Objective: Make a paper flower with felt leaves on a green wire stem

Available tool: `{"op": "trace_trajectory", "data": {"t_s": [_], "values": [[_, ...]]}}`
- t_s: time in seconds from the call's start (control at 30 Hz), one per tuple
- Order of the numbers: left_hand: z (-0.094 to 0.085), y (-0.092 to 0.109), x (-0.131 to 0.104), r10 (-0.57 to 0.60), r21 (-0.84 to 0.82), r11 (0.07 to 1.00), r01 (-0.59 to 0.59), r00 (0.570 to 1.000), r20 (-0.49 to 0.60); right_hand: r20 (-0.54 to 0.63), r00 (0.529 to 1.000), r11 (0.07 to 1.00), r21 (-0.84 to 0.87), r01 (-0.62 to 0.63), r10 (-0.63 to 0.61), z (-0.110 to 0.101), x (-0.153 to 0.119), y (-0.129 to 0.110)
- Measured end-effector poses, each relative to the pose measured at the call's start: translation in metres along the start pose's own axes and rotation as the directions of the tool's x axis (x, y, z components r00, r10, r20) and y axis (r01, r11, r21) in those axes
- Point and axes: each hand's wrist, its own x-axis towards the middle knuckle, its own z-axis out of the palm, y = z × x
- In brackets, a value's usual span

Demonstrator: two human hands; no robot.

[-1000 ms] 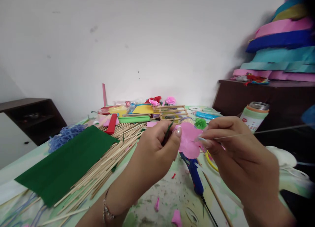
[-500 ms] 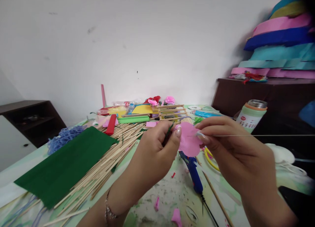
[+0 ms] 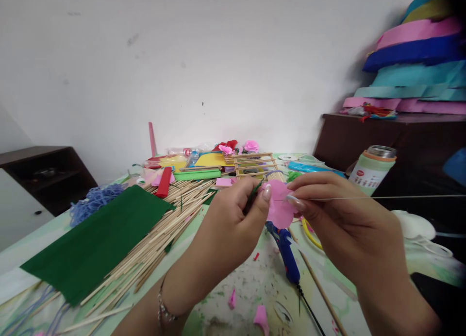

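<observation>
My left hand (image 3: 233,219) is closed in a pinch on a pink paper piece (image 3: 279,212) with a rounded, scalloped edge. A bit of dark green (image 3: 257,186) shows between its thumb and forefinger; what it belongs to is hidden. My right hand (image 3: 345,224) pinches a thin, straight, pale wire (image 3: 411,197) that runs out to the right edge of view. The wire's left end lies across the pink paper, close to my left thumb. Below the paper, a blue hot glue gun (image 3: 287,256) lies on the table with its cord toward me.
Thin wooden sticks (image 3: 156,239) and a green sheet (image 3: 98,243) cover the left, beside blue yarn (image 3: 95,201). A small stick frame (image 3: 255,165) and pink paper flowers (image 3: 251,145) lie at the back. A bottle (image 3: 373,171) stands right, near a dark cabinet (image 3: 400,137).
Both hands stay in nearly the same place, still pinching. The pink paper has shifted slightly right and up, and the right fingers sit a little closer to the left thumb.
</observation>
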Motion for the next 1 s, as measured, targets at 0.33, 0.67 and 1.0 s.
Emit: {"op": "trace_trajectory", "data": {"t_s": [0.33, 0.67, 1.0], "values": [[0.0000, -0.0013, -0.0004, 0.011, 0.016, 1.000, -0.011, 1.000, 0.016, 0.016, 0.999, 0.999, -0.045, 0.030, -0.029, 0.0015, 0.0018, 0.0004], [0.0010, 0.0010, 0.0024, 0.022, 0.083, 0.996, -0.026, 0.998, 0.052, 0.010, 1.000, 0.996, -0.084, 0.002, -0.001, 0.0052, 0.0011, -0.0022], [0.0031, -0.0009, 0.0028, 0.029, 0.074, 0.997, -0.034, 0.997, 0.070, -0.012, 1.000, 0.995, -0.101, 0.019, -0.020, 0.0069, 0.0031, -0.0040]]}}
